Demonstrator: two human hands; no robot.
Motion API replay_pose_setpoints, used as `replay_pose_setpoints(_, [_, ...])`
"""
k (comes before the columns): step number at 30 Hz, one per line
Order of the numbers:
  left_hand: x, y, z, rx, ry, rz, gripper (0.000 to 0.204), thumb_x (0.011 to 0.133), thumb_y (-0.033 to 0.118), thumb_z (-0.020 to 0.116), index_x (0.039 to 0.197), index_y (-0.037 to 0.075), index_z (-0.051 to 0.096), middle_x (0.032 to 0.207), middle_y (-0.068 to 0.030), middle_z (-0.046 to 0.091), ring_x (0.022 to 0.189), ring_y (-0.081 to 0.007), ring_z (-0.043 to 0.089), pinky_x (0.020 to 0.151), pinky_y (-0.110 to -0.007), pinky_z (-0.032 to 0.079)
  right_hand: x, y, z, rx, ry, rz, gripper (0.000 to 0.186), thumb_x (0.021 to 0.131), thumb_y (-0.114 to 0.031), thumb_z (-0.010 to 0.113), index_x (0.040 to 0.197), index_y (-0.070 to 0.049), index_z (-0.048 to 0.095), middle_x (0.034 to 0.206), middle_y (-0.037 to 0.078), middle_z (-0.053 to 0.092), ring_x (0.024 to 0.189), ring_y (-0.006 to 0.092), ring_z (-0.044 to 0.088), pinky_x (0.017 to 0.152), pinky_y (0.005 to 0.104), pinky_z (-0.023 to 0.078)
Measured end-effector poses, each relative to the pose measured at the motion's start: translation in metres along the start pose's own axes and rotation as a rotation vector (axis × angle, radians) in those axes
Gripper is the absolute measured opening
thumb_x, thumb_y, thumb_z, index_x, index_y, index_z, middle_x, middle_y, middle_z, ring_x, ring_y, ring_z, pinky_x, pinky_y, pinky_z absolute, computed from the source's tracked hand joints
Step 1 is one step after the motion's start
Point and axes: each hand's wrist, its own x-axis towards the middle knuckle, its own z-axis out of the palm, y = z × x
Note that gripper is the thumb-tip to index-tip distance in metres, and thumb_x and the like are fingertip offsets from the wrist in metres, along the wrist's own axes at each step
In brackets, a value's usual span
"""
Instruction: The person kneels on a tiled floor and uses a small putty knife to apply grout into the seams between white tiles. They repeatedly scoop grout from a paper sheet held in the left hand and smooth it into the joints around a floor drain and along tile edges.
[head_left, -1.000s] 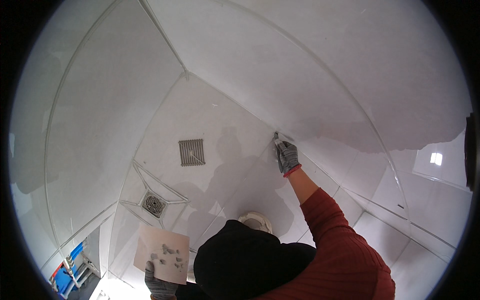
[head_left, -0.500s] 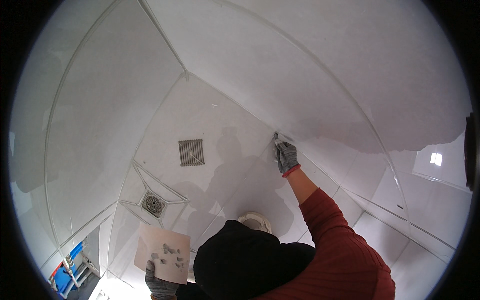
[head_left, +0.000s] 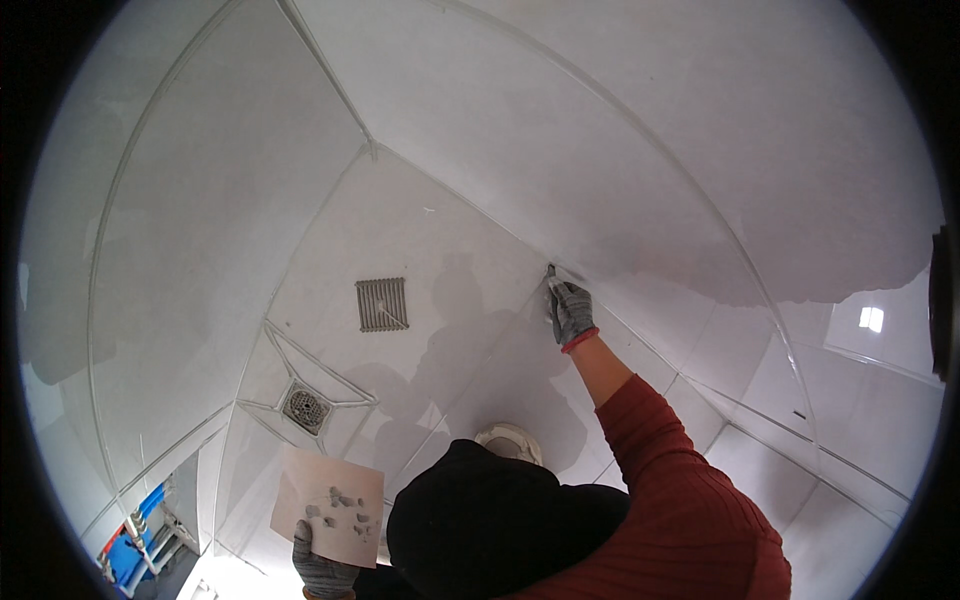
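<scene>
My left hand [head_left: 318,566], in a grey glove, grips a pinkish square card [head_left: 327,485] with grey dabs of material on it, low in the view. My right hand [head_left: 571,310], gloved with a red cuff, is closed on a small slim tool [head_left: 552,279], whose tip meets the seam [head_left: 495,225] where floor and right wall join. I cannot make out the tool's exact kind. A black cloth-covered shape [head_left: 500,520] at the lower middle hides part of the floor beside my red sleeve [head_left: 660,450].
White tiled walls [head_left: 180,250] rise on both sides. The floor [head_left: 405,205] holds a slatted square grate [head_left: 381,304] and a drain [head_left: 306,409]. A beige round fixture [head_left: 508,433] is partly hidden. Blue and red objects [head_left: 135,545] show beyond an opening at lower left.
The card in my left hand has shifted slightly to the right. My right hand and arm have moved very slightly left, with the tool tip staying at the seam.
</scene>
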Motion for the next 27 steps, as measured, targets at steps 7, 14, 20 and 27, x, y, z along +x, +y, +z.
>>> replay_pose_setpoints(7, [0.001,0.001,-0.002,0.059,-0.049,0.027,0.062,0.091,0.039,0.047,0.139,0.005,0.028,0.140,-0.0125,0.036,0.126,-0.0287,0.035,0.107,-0.046,0.027,-0.005,-0.015,0.007,-0.010,0.022,0.153,0.017,0.084,-0.027,0.061,0.076,-0.013,0.060,0.062,-0.002,0.053,0.052,0.0140,0.046,0.058,0.0418,0.043])
replay_pose_setpoints(14, [-0.001,0.006,0.003,-0.035,-0.116,-0.048,0.060,0.090,0.039,0.050,0.138,0.007,0.032,0.138,-0.0129,0.038,0.123,-0.0308,0.038,0.104,-0.049,0.029,0.002,-0.010,0.006,0.014,0.019,0.224,0.020,0.086,-0.027,0.059,0.074,-0.011,0.058,0.059,0.000,0.051,0.046,0.0166,0.043,0.052,0.0394,0.041])
replay_pose_setpoints(20, [-0.006,0.011,0.004,0.009,-0.037,-0.006,0.062,0.087,0.040,0.053,0.136,0.007,0.034,0.134,-0.0127,0.041,0.121,-0.0311,0.040,0.101,-0.050,0.032,-0.005,0.000,0.006,-0.051,0.004,0.250,0.024,0.087,-0.026,0.055,0.069,-0.010,0.057,0.056,0.004,0.052,0.037,0.0193,0.042,0.037,0.0342,0.035])
replay_pose_setpoints(27, [-0.013,0.020,-0.003,-0.002,-0.062,0.009,0.062,0.087,0.041,0.053,0.136,0.007,0.034,0.133,-0.0131,0.042,0.120,-0.0316,0.041,0.101,-0.050,0.032,-0.031,0.023,0.021,-0.032,0.026,0.318,0.024,0.087,-0.025,0.054,0.068,-0.010,0.056,0.052,0.004,0.050,0.034,0.0217,0.041,0.034,0.0366,0.033])
